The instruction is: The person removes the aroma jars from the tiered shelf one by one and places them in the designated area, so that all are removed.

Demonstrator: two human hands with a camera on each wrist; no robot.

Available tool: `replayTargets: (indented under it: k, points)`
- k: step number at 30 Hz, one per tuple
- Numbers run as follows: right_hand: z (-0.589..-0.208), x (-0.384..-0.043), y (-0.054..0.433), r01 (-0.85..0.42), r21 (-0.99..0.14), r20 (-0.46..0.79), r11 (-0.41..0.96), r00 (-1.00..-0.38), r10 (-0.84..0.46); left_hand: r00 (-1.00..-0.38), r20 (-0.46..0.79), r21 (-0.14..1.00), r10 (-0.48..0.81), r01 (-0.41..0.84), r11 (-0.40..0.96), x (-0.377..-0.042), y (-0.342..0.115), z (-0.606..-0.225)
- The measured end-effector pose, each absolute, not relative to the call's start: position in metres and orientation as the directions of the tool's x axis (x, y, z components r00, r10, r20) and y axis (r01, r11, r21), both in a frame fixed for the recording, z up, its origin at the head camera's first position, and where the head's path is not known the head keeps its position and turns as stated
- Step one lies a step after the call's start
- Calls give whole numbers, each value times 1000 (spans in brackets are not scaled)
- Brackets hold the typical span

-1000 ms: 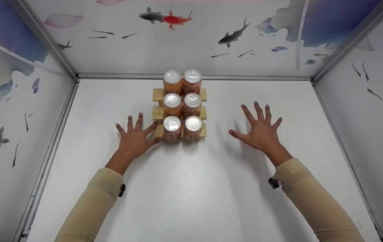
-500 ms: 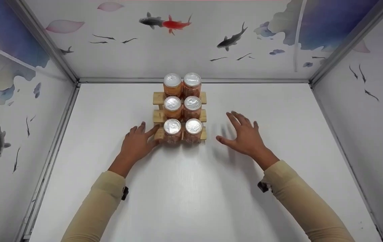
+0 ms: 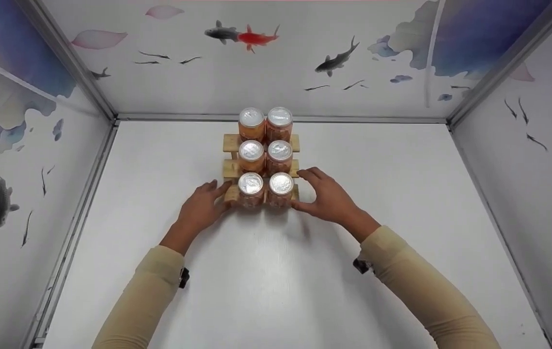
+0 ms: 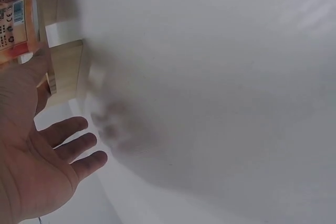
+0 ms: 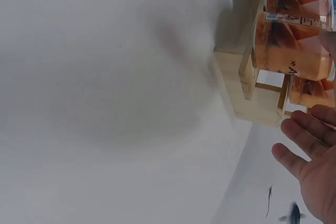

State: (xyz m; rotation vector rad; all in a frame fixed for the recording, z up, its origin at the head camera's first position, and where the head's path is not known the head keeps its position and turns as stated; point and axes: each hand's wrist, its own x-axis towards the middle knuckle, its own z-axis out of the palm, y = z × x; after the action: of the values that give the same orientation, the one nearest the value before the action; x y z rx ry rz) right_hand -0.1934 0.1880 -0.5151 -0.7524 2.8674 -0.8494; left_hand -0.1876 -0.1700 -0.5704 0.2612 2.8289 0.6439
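Observation:
A stepped wooden rack (image 3: 231, 168) stands toward the back of the white table, carrying several orange-printed cans (image 3: 280, 186) with silvery lids, in two columns on three steps. At its left end my left hand (image 3: 199, 208) pinches the front step between thumb and index finger; in the left wrist view the other fingers (image 4: 79, 148) extend free beside the wood. My right hand (image 3: 330, 198) is at the rack's right end, thumb near the front can and fingers spread toward the middle step. In the right wrist view its fingers (image 5: 302, 135) are loosely extended beside the cans, gripping nothing.
The white table (image 3: 256, 291) is enclosed by a back wall (image 3: 159, 87) and two side walls printed with fish and petals. Metal rails (image 3: 377, 119) run along the table's edges. The rack sits close to the back rail.
My right hand has moved left from the open table to the rack's right end, its fingers drawing closer together. My left hand's outer fingers have folded in while it stays at the rack.

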Motion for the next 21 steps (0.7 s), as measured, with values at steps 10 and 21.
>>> replayTargets:
  k: [10,21]
  points:
    - [-516,-197,169,-437,-633,129,639,-873,-470,-956,-144,543,255,140,828,-194,-168,-571]
    - [-522,-198,157,-430,-668,151,608,-877,-455,-957,-181,568,226,86,818,-193,-171,-573]
